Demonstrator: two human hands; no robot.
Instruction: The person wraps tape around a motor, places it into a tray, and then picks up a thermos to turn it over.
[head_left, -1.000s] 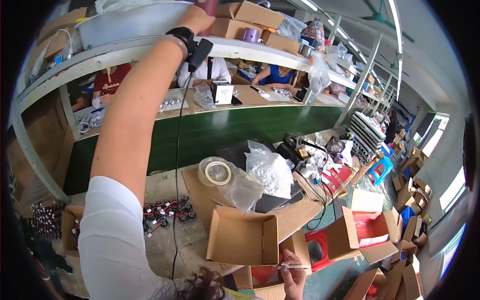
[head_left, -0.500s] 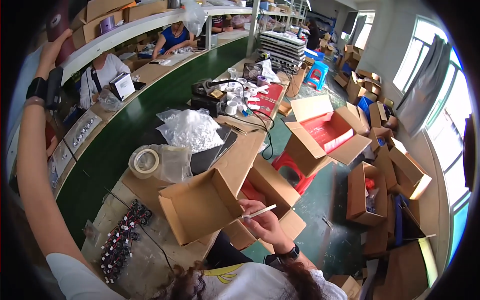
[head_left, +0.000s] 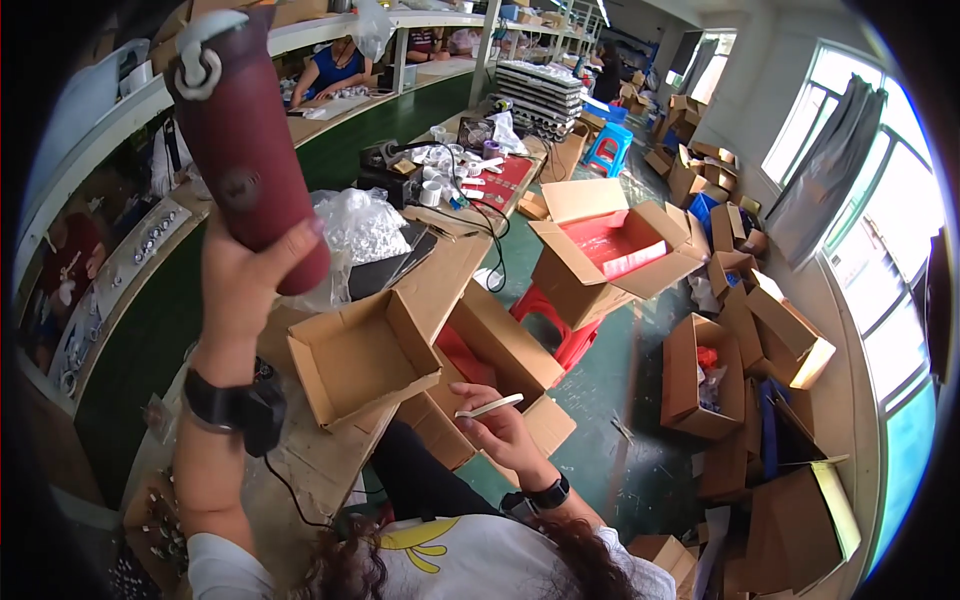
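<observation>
My left hand [head_left: 240, 280] is closed around the lower part of a dark red water bottle [head_left: 240, 150] with a grey lid and a carry loop. The bottle is raised close in front of me, tilted slightly, above the workbench. My right hand [head_left: 508, 438] pinches a slim white stick-like piece [head_left: 496, 405], whose exact kind I cannot make out. An open shallow cardboard box [head_left: 365, 360] on the bench edge is left of that hand. Just beyond the hand, a larger open carton [head_left: 510, 345] with red lining stands below bench height.
A clear bag of small white parts [head_left: 365, 235] lies farther along the bench, before white fittings and cables. An open carton [head_left: 590, 285] rests on a red stool [head_left: 565, 335]. More cartons [head_left: 705, 385] line the right wall. Across the green strip, people sit at another bench.
My left hand has brought the bottle from the shelf at the far left in toward me. My right hand still holds the white piece, and my view has shifted somewhat.
</observation>
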